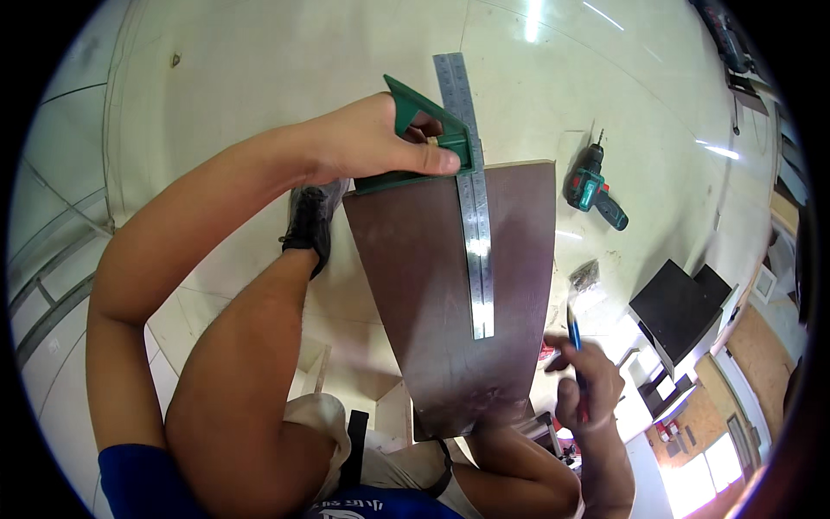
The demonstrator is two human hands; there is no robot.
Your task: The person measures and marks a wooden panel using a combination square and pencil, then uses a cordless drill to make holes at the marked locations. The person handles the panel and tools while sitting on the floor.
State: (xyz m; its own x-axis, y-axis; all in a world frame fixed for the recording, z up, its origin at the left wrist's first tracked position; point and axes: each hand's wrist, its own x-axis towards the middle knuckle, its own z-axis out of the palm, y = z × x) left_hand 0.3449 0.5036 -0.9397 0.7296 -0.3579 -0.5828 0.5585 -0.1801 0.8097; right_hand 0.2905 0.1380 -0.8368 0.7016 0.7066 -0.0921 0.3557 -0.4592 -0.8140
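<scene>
My left hand (373,138) is closed round the green head of a combination square (477,251), thumb pressed on it. The head lies along the far edge of a dark brown board (411,277), and the steel rule runs down over the board's face toward me. Part of the rule sticks out beyond that edge. The board's near end is by my thighs. To the right of the board, my right hand (595,381) holds a blue pencil (574,330) with its tip pointing away from me. The pencil is apart from the board.
A green and black cordless drill (590,186) lies on the pale floor (259,69) at the right. Nearer me are a small clear plastic bag (585,277) and dark panels (683,303). Light wooden panels (395,408) stand beneath the board. My shoe (309,216) is left of it.
</scene>
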